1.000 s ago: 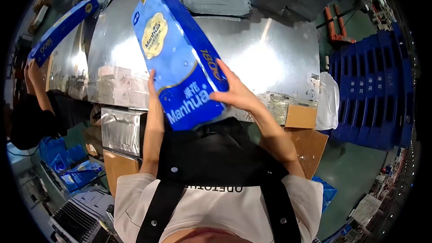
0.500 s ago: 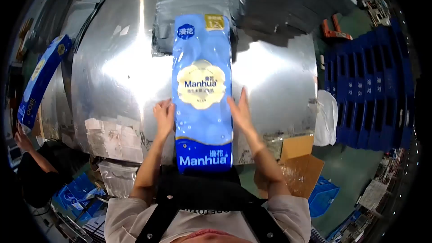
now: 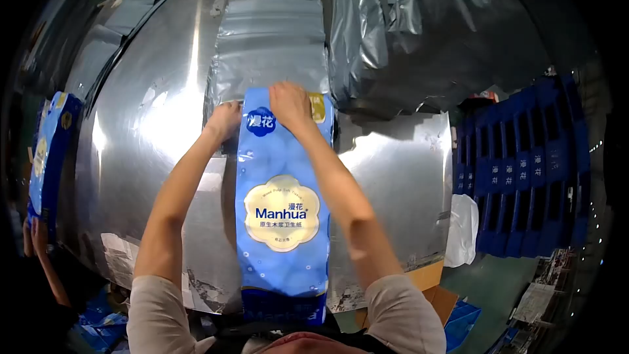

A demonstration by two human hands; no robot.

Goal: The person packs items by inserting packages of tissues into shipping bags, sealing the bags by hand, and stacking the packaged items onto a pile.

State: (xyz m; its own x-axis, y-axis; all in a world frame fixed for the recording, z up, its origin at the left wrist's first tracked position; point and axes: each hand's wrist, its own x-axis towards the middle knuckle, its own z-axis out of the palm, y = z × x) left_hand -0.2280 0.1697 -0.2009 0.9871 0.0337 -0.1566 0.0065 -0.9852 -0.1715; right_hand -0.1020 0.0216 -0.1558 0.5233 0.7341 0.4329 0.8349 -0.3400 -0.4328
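Observation:
A long blue pack of Manhua toilet paper [image 3: 282, 157] lies lengthwise before me on the metal table, its near end close to my body. Just past its far end is a stack of grey plastic bags [image 3: 272, 39]. My left hand [image 3: 225, 120] is closed at the near left corner of the top bag, beside the pack's far end; its fingertips are partly hidden. Over the pack's far end lies my right hand [image 3: 290, 101], fingers curled toward the bags. What those fingers grip, if anything, is hidden.
Dark grey plastic sheeting [image 3: 419, 46] covers the table's back right. Blue slatted crates [image 3: 524, 177] and a white bag [image 3: 462, 229] stand at the right. At the left, another person's hand [image 3: 38, 236] holds a similar blue pack [image 3: 47, 157]. A cardboard box [image 3: 436, 292] sits near the front right.
Both my hands have moved away from the pack's sides up to its far end by the grey bags. The view has shifted, so the pack appears lower. The other person's pack is more upright.

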